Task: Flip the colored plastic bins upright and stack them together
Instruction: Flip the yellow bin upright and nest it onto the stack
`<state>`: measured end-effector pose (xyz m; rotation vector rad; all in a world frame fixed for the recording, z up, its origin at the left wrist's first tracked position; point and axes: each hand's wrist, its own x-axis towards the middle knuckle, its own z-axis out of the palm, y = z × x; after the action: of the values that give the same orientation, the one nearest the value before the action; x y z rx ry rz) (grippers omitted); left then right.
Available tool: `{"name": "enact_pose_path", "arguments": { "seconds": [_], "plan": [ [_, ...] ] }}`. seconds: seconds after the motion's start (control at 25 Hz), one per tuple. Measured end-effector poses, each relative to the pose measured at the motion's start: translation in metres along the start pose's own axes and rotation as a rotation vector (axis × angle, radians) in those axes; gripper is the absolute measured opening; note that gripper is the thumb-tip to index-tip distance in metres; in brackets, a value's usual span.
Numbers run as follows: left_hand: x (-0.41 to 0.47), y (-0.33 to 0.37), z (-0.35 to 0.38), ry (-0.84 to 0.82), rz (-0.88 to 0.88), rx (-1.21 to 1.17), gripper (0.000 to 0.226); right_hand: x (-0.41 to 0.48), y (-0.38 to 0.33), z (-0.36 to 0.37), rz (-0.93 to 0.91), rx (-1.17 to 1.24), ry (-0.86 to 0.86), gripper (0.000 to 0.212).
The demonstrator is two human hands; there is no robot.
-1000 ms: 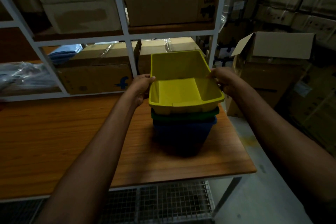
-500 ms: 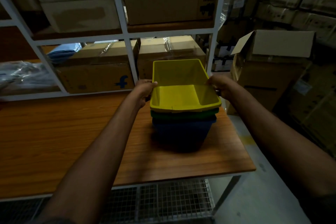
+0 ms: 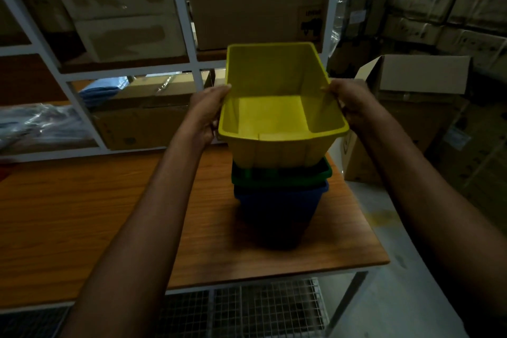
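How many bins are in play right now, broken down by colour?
Yellow bin: 1, upright, held by the left hand and right hand above the stack
Green bin: 1, nested in the blue one
Blue bin: 1, at the bottom, on the table
Total: 3 bins

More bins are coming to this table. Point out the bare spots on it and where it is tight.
The wooden table is bare to the left of the left hand, back to the shelf frame. A bare strip runs between the blue bin and the near edge. It is tight at the right end: the green bin and yellow bin stack there, near the right edge.
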<state>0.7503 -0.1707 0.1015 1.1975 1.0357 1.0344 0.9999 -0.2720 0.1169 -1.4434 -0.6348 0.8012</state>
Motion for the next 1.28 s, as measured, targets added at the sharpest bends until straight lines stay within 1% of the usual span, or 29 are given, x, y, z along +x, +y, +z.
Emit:
{"name": "enact_pose_path", "arguments": {
  "seconds": [0.08, 0.16, 0.2, 0.24, 0.32, 0.36, 0.4, 0.44, 0.48, 0.52, 0.56, 0.6, 0.64, 0.72, 0.8, 0.84, 0.88, 0.92, 0.96, 1.0, 1.08, 1.12, 1.16, 1.24, 1.28],
  "plan": [
    [-0.015, 0.010, 0.001, 0.068, 0.092, -0.082, 0.027, -0.014, -0.013, 0.005, -0.097, 0.088, 0.025, 0.027],
    [-0.028, 0.008, 0.005, 0.165, 0.181, -0.132, 0.047, -0.019, -0.015, 0.014, -0.144, 0.197, 0.045, 0.030],
    [-0.034, 0.004, 0.008, 0.183, 0.204, -0.151, 0.057, -0.019, -0.013, 0.019, -0.158, 0.244, 0.060, 0.031],
    [-0.038, 0.002, 0.011, 0.176, 0.221, -0.170, 0.061, -0.021, -0.012, 0.024, -0.174, 0.288, 0.066, 0.031],
    [-0.041, 0.003, 0.016, 0.168, 0.261, -0.198, 0.054, -0.024, -0.007, 0.034, -0.225, 0.312, 0.052, 0.030],
    [-0.042, 0.007, 0.016, 0.188, 0.286, -0.200, 0.048, -0.028, -0.006, 0.038, -0.242, 0.283, 0.045, 0.028],
    [-0.042, 0.011, 0.017, 0.204, 0.309, -0.195, 0.044, -0.030, -0.003, 0.041, -0.247, 0.229, 0.052, 0.031],
    [-0.042, 0.015, 0.015, 0.209, 0.331, -0.184, 0.040, -0.030, 0.001, 0.042, -0.265, 0.126, 0.090, 0.040],
    [-0.042, 0.018, 0.013, 0.208, 0.369, -0.154, 0.036, -0.029, 0.004, 0.040, -0.299, -0.036, 0.187, 0.056],
    [-0.042, 0.020, 0.011, 0.205, 0.431, -0.116, 0.032, -0.028, 0.005, 0.038, -0.371, -0.192, 0.304, 0.069],
    [-0.043, 0.022, 0.007, 0.192, 0.511, -0.068, 0.029, -0.027, 0.004, 0.037, -0.484, -0.321, 0.393, 0.077],
    [-0.044, 0.024, 0.003, 0.156, 0.589, -0.017, 0.028, -0.027, -0.002, 0.038, -0.612, -0.417, 0.429, 0.078],
    [-0.044, 0.025, -0.001, 0.101, 0.651, 0.036, 0.029, -0.030, -0.012, 0.042, -0.736, -0.519, 0.420, 0.078],
    [-0.046, 0.025, -0.010, 0.009, 0.730, 0.098, 0.030, -0.030, -0.032, 0.052, -0.973, -0.820, 0.376, 0.079],
    [-0.048, 0.025, -0.018, -0.034, 0.794, 0.103, 0.030, -0.023, -0.047, 0.059, -1.136, -1.069, 0.319, 0.077],
    [-0.049, 0.026, -0.022, -0.058, 0.826, 0.103, 0.029, -0.020, -0.052, 0.061, -1.183, -1.114, 0.298, 0.070],
    [-0.051, 0.028, -0.025, -0.079, 0.848, 0.110, 0.029, -0.016, -0.054, 0.063, -1.225, -1.097, 0.303, 0.058],
    [-0.052, 0.030, -0.028, -0.081, 0.863, 0.127, 0.029, -0.014, -0.057, 0.065, -1.294, -1.057, 0.357, 0.044],
    [-0.052, 0.033, -0.030, -0.055, 0.877, 0.158, 0.031, -0.012, -0.059, 0.065, -1.379, -1.027, 0.439, 0.032],
    [-0.051, 0.035, -0.033, -0.003, 0.892, 0.196, 0.033, -0.011, -0.061, 0.065, -1.464, -1.017, 0.517, 0.024],
    [-0.045, 0.041, -0.036, 0.158, 0.923, 0.257, 0.041, -0.010, -0.063, 0.060, -1.572, -1.022, 0.647, 0.018],
    [-0.043, 0.044, -0.037, 0.256, 0.937, 0.270, 0.045, -0.011, -0.062, 0.058, -1.574, -1.017, 0.695, 0.019],
    [-0.042, 0.046, -0.037, 0.353, 0.946, 0.266, 0.051, -0.011, -0.060, 0.055, -1.535, -1.004, 0.732, 0.021],
    [-0.044, 0.044, -0.031, 0.508, 0.952, 0.220, 0.066, -0.014, -0.059, 0.049, -1.407, -0.928, 0.784, 0.026],
    [-0.045, 0.040, -0.026, 0.552, 0.947, 0.191, 0.071, -0.014, -0.060, 0.047, -1.341, -0.869, 0.817, 0.028]
  ]
}}
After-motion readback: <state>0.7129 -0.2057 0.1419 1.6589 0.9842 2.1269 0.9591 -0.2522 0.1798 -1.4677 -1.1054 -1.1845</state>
